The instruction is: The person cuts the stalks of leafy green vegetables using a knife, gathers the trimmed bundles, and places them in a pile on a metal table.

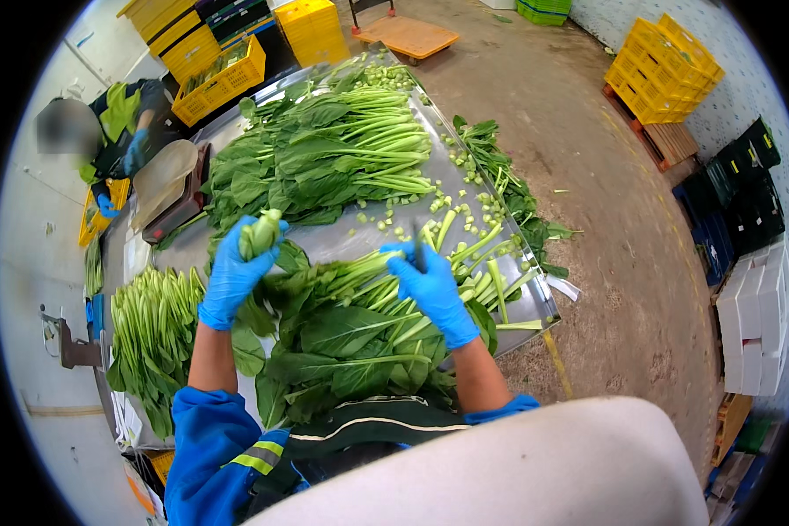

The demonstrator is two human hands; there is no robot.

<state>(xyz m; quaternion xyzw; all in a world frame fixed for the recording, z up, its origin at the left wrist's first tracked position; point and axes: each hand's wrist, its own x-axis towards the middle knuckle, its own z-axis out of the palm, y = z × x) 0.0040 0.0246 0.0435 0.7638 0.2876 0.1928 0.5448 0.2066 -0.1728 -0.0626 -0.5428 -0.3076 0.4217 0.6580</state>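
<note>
My left hand (235, 279), in a blue glove, grips a bunch of leafy greens (260, 237) with its pale cut stem ends upward. Its leaves hang below my wrist. My right hand (432, 292), also gloved, is closed around a small knife (419, 248) whose dark blade points away from me. Under and beside that hand lies a loose pile of greens (355, 332), stems towards the right. Beyond it, a larger heap of greens (348, 141) covers the far part of the steel table (329, 238). Trimmed stem ends (470, 172) are scattered along the right side.
More greens (154, 322) stand in rows at left. Past them are a weighing scale (167, 181) and a co-worker's gloved hand (135, 152). Discarded leaves (532, 227) lie beyond the table's right edge. Yellow crates (661, 69) and an orange trolley (407, 36) stand farther off.
</note>
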